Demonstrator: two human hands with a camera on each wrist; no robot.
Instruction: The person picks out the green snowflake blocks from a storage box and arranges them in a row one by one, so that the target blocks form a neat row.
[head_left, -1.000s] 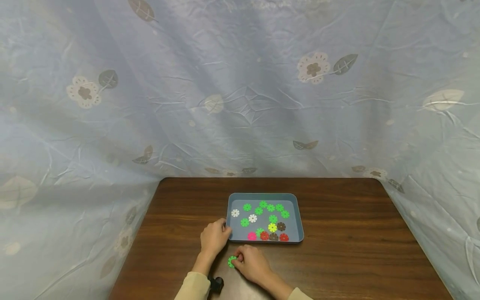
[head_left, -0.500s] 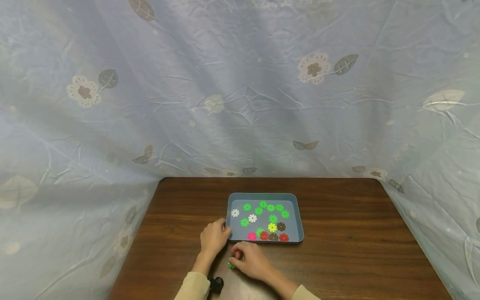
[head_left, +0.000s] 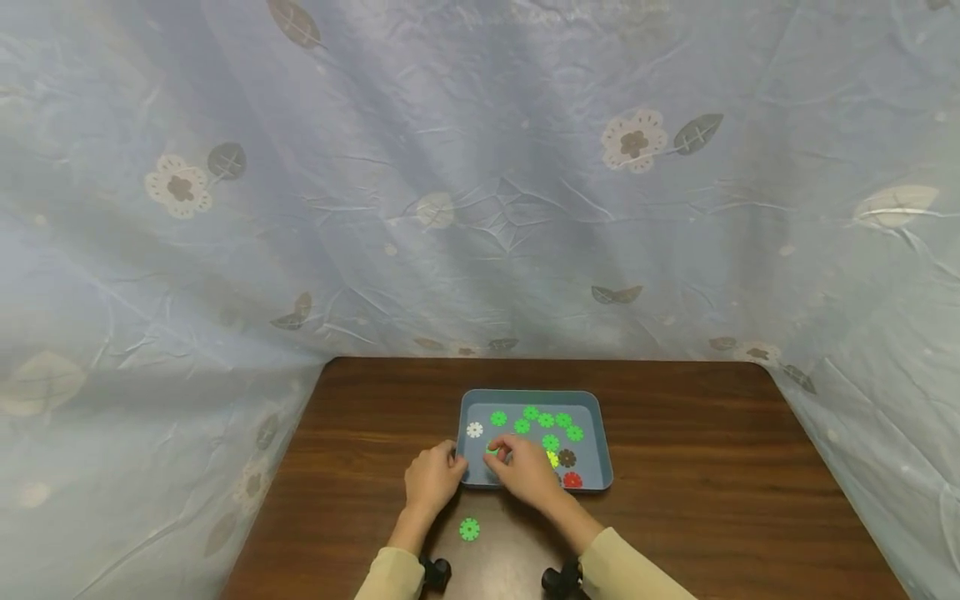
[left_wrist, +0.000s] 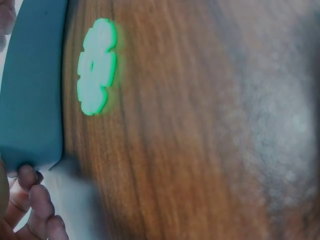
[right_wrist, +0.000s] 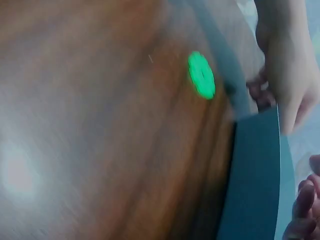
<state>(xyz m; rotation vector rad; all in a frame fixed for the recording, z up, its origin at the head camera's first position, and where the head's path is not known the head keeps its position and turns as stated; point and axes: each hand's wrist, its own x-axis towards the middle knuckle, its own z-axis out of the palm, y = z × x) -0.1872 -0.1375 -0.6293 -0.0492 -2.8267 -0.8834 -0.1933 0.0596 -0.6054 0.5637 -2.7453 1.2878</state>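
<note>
My left hand grips the left side of a blue-grey tray, thumb on the inner side of the rim. In the left wrist view its fingertips touch the tray's corner. My right hand is over the tray's front left part, thumb and forefinger bent at a green notched plastic disc. I cannot tell whether they pinch it. Another green notched disc lies on the table in front of the tray. It shows large in the left wrist view, the green disc lying beside the tray wall.
Several more green discs lie in the tray with a white disc, a brown disc, a yellow disc and a red disc. The brown wooden table is enclosed by a patterned curtain.
My right hand has let go of the green disc on the table and moved up over the tray, covering some discs. The left hand keeps its grip on the rim. The head view has shifted slightly.
</note>
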